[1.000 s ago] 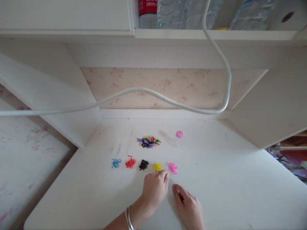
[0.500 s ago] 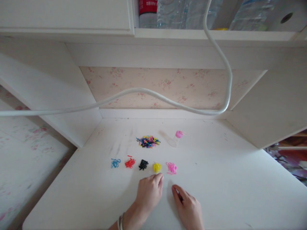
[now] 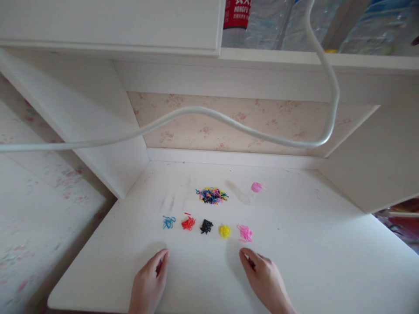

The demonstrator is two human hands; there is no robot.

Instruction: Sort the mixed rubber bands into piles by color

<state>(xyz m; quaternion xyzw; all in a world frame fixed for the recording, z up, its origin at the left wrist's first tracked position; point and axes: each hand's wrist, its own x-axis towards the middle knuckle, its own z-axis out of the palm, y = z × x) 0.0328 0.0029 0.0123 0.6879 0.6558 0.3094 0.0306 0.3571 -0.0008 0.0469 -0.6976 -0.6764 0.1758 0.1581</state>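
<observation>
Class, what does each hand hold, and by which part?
Nothing: the left hand and right hand rest empty on the white desk.

Desk top (image 3: pixel 310 261) recessed under shelf (image 3: pixel 294 56); bottles (image 3: pixel 271 22) on shelf. Cable (image 3: pixel 229 124) hangs across, above desk. Mixed pile of bands (image 3: pixel 212 195) toward back of desk, small bottle (image 3: pixel 247 194) lying on its side just right of it. Nearer front, row of five small band piles (image 3: pixel 206 226) running left to right, apart from each other. Left hand (image 3: pixel 149 283) on desk, before row's left end; right hand (image 3: pixel 266 279) before row's right end, near last pile. Hands well apart.
</observation>
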